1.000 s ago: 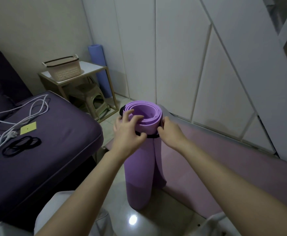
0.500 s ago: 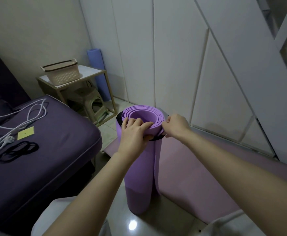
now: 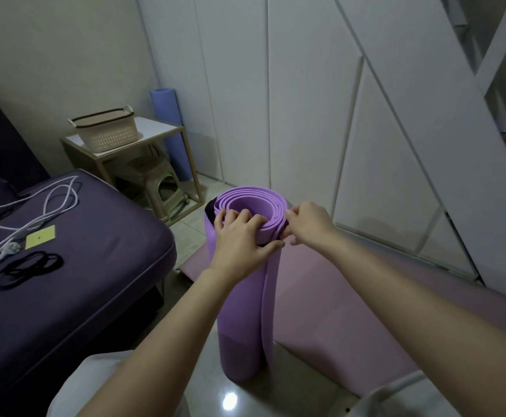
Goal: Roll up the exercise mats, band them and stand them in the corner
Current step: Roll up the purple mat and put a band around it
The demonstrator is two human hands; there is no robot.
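Below both hands, the purple mat (image 3: pixel 245 311) stands upright as a roll on the glossy floor tile (image 3: pixel 290 386), its loose outer edge running down the side under the right hand. The left hand (image 3: pixel 239 239) grips the top of the roll: its fingers are curled over the near rim into the spiral and its thumb lies across the outside, over a black band (image 3: pixel 209 207) that circles the roll just under the rim and shows again on the far side from the left hand. The right hand (image 3: pixel 308 225) is at the rim's other side, just beside the left thumb, with its fingers bunched and pinching the band against the outer layer. Under and beyond the right forearm, a pink mat (image 3: pixel 366 296) lies flat on the floor. Well to the left of the left hand is a dark purple sofa (image 3: pixel 80 266) carrying spare black bands (image 3: pixel 26 267), a yellow card (image 3: pixel 40 240) and a white cable (image 3: pixel 35 212). Beyond the left hand, a side table (image 3: pixel 155 130) holds a beige basket (image 3: pixel 107 132), with a plastic stool (image 3: pixel 158 188) under it. Farthest off, a rolled blue mat (image 3: pixel 170 133) stands upright in the corner behind the table, against the white panelled wall (image 3: pixel 305 115) that runs on behind both hands.
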